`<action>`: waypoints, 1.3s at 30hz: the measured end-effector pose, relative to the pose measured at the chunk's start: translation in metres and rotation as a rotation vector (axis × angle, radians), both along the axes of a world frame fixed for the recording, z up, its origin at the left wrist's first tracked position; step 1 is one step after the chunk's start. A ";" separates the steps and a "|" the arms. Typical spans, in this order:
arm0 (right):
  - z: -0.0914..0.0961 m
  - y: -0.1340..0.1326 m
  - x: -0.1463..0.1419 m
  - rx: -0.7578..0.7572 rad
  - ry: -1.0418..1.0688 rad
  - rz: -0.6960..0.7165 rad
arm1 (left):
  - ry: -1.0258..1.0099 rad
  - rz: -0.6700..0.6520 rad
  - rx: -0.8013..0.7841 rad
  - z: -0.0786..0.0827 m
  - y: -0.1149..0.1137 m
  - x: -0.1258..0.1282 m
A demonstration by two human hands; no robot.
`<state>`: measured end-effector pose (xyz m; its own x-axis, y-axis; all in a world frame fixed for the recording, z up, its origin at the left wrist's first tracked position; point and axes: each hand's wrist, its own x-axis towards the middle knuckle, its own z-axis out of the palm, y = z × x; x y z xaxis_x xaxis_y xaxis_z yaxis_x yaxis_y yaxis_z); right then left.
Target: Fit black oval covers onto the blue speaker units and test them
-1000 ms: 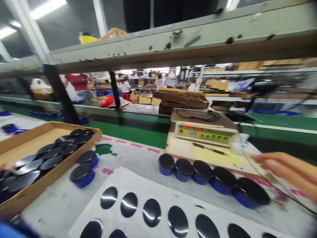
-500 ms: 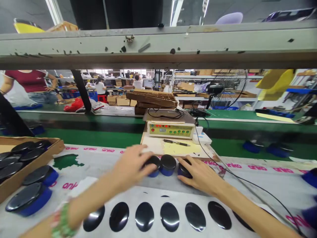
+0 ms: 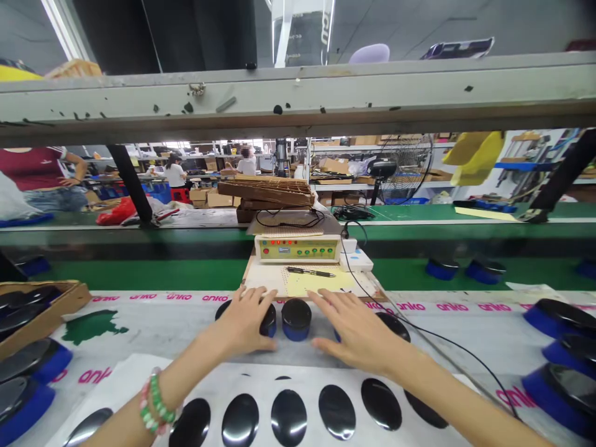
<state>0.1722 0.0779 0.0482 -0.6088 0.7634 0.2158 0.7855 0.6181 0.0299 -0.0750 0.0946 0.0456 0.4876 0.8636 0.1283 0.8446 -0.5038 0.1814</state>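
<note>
A row of round blue pucks with glossy black tops lies on the white bench cover. My left hand [image 3: 244, 320] is cupped over the leftmost pucks [image 3: 269, 321], fingers curled round one; a beaded bracelet [image 3: 156, 403] is on that wrist. One puck [image 3: 297, 318] stands uncovered between my hands. My right hand [image 3: 354, 332] lies flat with fingers stretched over the pucks to the right, one puck [image 3: 395, 324] showing past it. Nearer me lies a white sheet [image 3: 261, 375] carrying a row of black oval discs [image 3: 288, 417].
A beige tester box [image 3: 298, 248] with red and green lights stands behind the pucks, with a pen [image 3: 310, 272], a yellow note [image 3: 321, 282] and a black cable [image 3: 447, 340]. A cardboard tray [image 3: 56, 304] of discs sits left. More pucks [image 3: 556, 316] lie right. A green conveyor [image 3: 195, 273] runs behind; other people work beyond.
The view swung right and settled on the puck row. Both hands came in over the pucks; the right hand has flattened and the row now sits more spread under them.
</note>
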 end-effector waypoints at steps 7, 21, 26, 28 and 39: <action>0.011 0.016 -0.043 -0.093 0.032 0.076 | -0.269 0.130 -0.032 0.015 -0.020 -0.010; 0.069 -0.036 -0.038 -0.446 0.602 0.227 | -0.772 0.234 -0.086 0.042 -0.080 0.017; 0.069 -0.053 -0.045 -0.473 0.756 0.261 | -0.582 0.182 0.337 0.037 -0.095 0.027; 0.067 -0.056 -0.044 -0.483 0.832 0.280 | -0.514 0.103 0.474 0.038 -0.101 0.030; 0.031 -0.074 -0.042 -0.675 0.942 0.146 | -0.349 0.055 0.469 0.004 -0.121 0.044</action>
